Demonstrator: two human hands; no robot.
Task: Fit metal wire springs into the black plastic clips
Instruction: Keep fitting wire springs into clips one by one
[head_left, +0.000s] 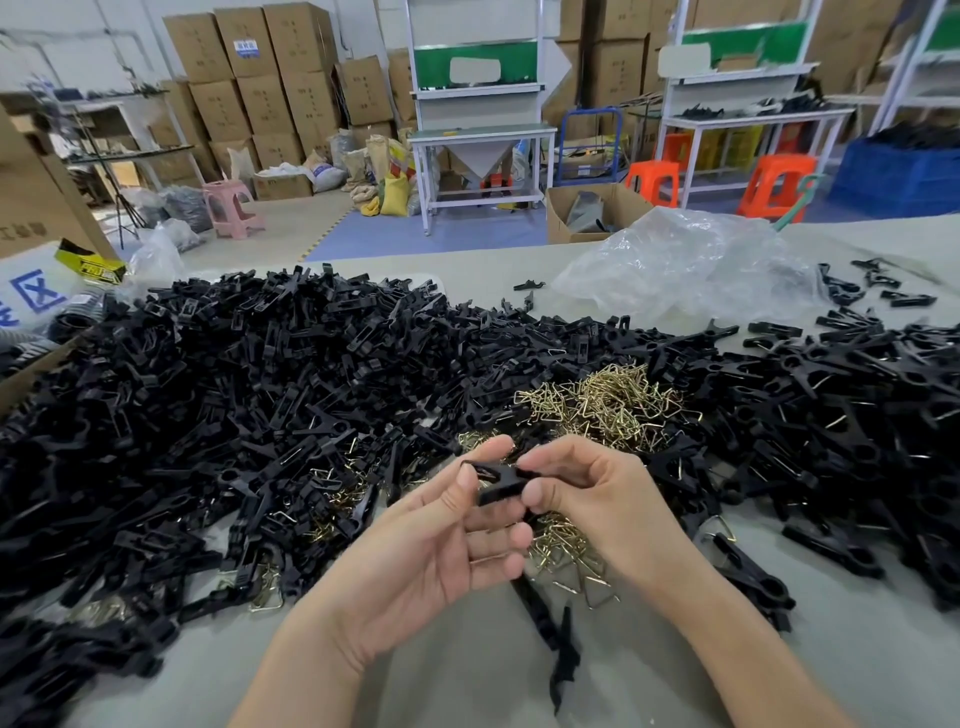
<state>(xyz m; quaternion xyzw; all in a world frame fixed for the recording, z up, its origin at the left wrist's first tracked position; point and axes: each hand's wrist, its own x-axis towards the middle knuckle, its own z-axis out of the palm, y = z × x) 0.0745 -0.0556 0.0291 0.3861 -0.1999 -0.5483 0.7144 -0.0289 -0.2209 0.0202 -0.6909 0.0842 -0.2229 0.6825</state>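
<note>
Head view: black clip (500, 482) held at lower centre.
Left hand (436, 535): pinches one end, steadying it.
Right hand (592, 493): pinches the other end, likely seating a spring.
Spring pile (608, 400): just behind, within reach.

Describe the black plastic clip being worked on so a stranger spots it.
On the grey table heaped with black clips, find the left hand and right hand above gold wire springs. Only this black plastic clip is lifted, pinched between both.
</note>
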